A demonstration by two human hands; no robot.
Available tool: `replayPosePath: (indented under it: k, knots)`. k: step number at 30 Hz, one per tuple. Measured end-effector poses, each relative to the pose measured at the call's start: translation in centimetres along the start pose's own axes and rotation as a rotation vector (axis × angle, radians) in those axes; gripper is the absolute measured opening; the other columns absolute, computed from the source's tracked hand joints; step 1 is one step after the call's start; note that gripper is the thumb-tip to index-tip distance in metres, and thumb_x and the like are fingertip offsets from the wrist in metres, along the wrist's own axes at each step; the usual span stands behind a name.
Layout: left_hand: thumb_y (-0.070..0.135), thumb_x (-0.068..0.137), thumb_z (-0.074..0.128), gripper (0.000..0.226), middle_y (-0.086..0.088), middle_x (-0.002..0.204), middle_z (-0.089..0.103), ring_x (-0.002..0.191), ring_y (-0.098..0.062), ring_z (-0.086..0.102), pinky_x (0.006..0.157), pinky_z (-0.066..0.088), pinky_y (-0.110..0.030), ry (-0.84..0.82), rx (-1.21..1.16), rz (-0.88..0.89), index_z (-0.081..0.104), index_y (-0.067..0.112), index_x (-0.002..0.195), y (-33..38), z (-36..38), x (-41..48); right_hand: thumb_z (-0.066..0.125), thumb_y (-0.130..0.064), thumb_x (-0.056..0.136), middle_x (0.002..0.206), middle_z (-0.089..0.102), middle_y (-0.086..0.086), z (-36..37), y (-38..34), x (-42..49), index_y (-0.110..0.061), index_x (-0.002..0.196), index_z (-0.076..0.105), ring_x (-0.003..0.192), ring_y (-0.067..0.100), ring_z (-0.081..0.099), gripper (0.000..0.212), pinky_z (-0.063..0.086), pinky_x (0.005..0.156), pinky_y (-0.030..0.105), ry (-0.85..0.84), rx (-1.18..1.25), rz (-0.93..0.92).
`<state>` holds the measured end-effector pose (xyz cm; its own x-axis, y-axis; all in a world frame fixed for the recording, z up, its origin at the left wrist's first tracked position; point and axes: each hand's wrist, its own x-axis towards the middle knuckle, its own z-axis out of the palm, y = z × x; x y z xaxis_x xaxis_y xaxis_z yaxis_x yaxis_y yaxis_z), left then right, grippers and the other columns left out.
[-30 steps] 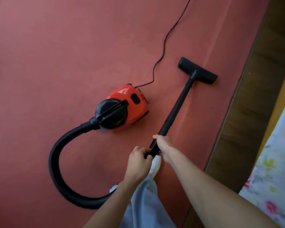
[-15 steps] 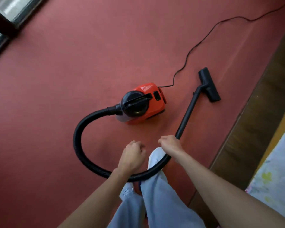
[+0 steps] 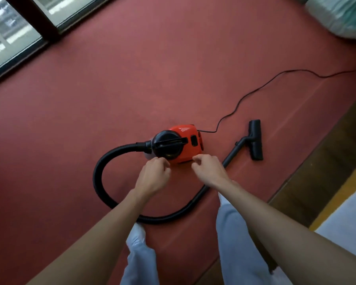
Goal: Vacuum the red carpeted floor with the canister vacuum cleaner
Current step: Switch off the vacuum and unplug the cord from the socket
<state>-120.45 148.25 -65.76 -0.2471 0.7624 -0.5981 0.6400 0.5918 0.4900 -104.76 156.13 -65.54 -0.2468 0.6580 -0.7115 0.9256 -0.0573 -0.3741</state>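
Red canister vacuum (image 3: pixel 186 138) sits mid-frame on the red carpet (image 3: pixel 111 89), directly above both hands: left hand (image 3: pixel 154 175) and right hand (image 3: pixel 209 171) hover at its lower edge, fingers loosely curled, gripping nothing, with the wand (image 3: pixel 233 152) lying right of the right hand.

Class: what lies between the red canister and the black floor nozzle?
Head view: between canister and floor nozzle lies red carpet, crossed by the black wand and the power cord.
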Motion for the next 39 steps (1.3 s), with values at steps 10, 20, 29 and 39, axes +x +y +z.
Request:
replayPosePath:
  k: [10,20,29,39]
  knots:
    - [0.014,0.089,0.050,0.045,-0.008,0.126,0.047,0.120,-0.028,0.044,0.101,0.041,-0.044,0.071,0.067,-0.075,0.047,0.007,0.133,2.9,7.9,11.6,0.045,-0.020,0.094,0.131,0.059,0.010,-1.2,5.8,12.7,-0.011,0.132,0.057,0.118,0.030,0.058,0.041,0.049,0.096,0.041,-0.083,-0.364,-0.244]
    - [0.040,0.100,0.037,0.042,-0.011,0.122,0.054,0.116,-0.030,0.047,0.111,0.028,-0.044,0.201,0.539,0.110,0.050,0.009,0.126,-2.2,15.5,19.6,0.047,-0.018,0.093,0.150,0.040,0.005,5.5,10.7,20.4,-0.009,0.146,0.039,0.137,0.024,0.040,0.054,0.036,0.111,0.038,-0.019,-0.402,-0.364]
    - [0.044,0.098,0.035,0.039,-0.011,0.090,0.056,0.086,-0.032,0.051,0.081,0.036,-0.044,0.458,0.622,0.270,0.054,0.010,0.094,-5.5,17.2,21.4,0.051,-0.015,0.091,0.159,0.025,0.006,9.9,13.2,22.6,-0.006,0.152,0.027,0.145,0.022,0.028,0.067,0.029,0.118,0.033,0.035,-0.384,-0.380]
    - [0.042,0.099,0.033,0.037,-0.012,0.091,0.054,0.085,-0.031,0.048,0.082,0.036,-0.044,0.497,0.636,0.262,0.053,0.011,0.093,-5.4,17.6,21.4,0.054,-0.012,0.088,0.149,0.033,0.007,11.3,12.7,23.3,-0.001,0.151,0.031,0.139,0.023,0.033,0.068,0.033,0.113,0.032,0.137,-0.341,-0.362]
